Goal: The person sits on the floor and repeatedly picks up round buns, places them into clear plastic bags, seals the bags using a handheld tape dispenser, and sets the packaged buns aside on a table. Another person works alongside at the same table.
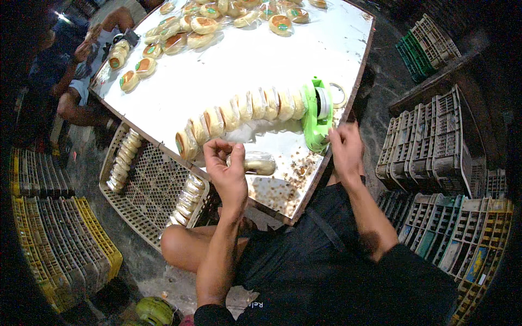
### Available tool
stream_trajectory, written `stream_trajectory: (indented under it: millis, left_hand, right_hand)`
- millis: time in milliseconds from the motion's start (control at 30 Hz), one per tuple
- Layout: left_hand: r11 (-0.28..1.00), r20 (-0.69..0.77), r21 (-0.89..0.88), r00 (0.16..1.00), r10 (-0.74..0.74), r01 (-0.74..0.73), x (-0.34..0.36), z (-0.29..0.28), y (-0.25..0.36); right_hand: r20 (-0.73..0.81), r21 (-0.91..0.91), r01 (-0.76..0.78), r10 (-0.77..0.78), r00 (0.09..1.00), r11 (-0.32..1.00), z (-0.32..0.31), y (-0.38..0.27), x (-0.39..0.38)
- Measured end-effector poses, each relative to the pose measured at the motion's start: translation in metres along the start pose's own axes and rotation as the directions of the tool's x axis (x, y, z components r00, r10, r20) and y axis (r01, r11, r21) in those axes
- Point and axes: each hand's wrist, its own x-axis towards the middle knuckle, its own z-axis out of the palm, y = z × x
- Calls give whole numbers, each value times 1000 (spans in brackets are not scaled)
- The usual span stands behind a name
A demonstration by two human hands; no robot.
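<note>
Black fabric [337, 271] covers the lap nearest the camera. Beyond, a glossy green plastic tape dispenser [311, 125] stands near the right edge of the white surface [234, 70], its long axis running away from the person. Beside its near end, the blurred right hand [348, 152] bunches its fingers; I cannot tell what they pinch. The left hand [225, 167] curls thumb toward fingers, its grip unclear, beside a film-wrapped bun [261, 166] lying crosswise. Round, soft buns [244, 106] form a curved row against the dispenser.

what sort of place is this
Probably a small bakery's packing area: wrapped buns are heaped at the far side of a white table, a green tape dispenser sits beside a row of buns, and plastic crates stand stacked around.
</note>
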Motion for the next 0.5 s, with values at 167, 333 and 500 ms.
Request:
stream_trajectory:
  millis: [167,333,500]
  left_hand:
    - [999,-37,-22,999,30,-30,3,5,-7]
    - [999,-105,9,994,40,-40,-4,-5,-1]
    - [981,88,152,991,106,-118,-15,-22,29]
  right_hand:
    - [460,526,-611,406,790,592,32,6,-48]
    - [285,625,-158,-35,958,764,42,-151,-55]
    - [618,648,-584,112,779,489,42,-149,-56]
